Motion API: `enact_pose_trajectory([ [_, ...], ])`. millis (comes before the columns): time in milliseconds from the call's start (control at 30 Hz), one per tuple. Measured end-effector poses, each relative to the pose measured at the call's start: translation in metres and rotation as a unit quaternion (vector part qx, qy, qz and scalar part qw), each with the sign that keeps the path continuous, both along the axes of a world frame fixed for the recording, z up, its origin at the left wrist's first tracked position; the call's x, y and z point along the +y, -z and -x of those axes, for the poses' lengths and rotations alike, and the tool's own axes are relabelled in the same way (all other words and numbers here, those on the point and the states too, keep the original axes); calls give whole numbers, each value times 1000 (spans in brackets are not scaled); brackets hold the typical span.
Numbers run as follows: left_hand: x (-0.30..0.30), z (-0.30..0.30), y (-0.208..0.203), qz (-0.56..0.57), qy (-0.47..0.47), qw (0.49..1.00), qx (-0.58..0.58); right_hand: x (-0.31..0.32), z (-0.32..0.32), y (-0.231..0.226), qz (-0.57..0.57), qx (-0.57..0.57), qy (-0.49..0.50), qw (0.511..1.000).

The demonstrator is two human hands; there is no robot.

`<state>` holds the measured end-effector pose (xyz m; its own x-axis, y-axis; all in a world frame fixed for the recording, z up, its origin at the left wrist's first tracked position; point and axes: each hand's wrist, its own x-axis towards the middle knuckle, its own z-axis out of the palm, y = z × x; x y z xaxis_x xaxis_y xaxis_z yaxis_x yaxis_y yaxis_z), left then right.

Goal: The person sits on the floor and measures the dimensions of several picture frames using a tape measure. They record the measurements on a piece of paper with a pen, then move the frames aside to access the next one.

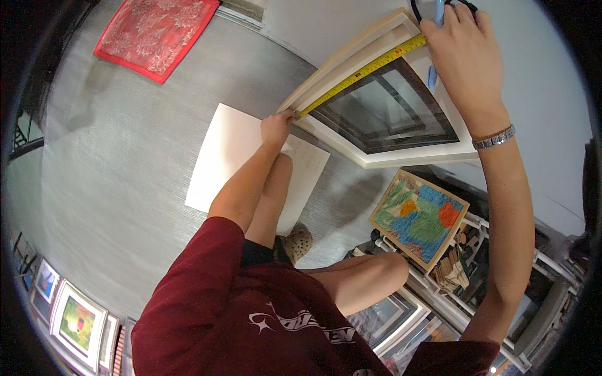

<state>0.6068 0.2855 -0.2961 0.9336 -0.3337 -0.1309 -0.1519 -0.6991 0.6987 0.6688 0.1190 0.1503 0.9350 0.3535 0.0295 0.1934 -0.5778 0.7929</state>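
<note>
A white picture frame (381, 158) with a dark inner border and glass leans by the pale wall. The yellow blade of a tape measure (360, 74) stretches along one side of it. My left hand (276, 128) pinches the blade's near end at the frame's lower left corner. At the far corner, my right hand (465, 56) is closed around the tape measure's other end; its case is mostly hidden. A light blue stick-like thing (439, 12) and a black loop (415, 9) show beside those fingers.
Below my left arm a white board (216, 156) lies on the grey floor. A red patterned mat (157, 34) is at the far left. On the right, a colourful textured picture (419, 216) rests on a cluttered rack (476, 307). Framed pictures (78, 323) stand at lower left.
</note>
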Motion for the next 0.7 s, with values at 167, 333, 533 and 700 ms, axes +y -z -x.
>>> enact_pose_trajectory([
  [167, -1, -3, -8, -21, 18, 999, 26, -14, 2, 5, 21, 36, -30, 999],
  [333, -2, -1, -3, -21, 3, 1000, 7, -13, 0, 6, 5, 28, -43, 999],
  [533, -2, 0, -1, -32, 17, 999, 4, -19, -1, 10, 36, 20, -41, 998],
  [700, 0, -3, 7, -47, 21, 999, 5, -21, -5, 10, 59, 26, -30, 997],
])
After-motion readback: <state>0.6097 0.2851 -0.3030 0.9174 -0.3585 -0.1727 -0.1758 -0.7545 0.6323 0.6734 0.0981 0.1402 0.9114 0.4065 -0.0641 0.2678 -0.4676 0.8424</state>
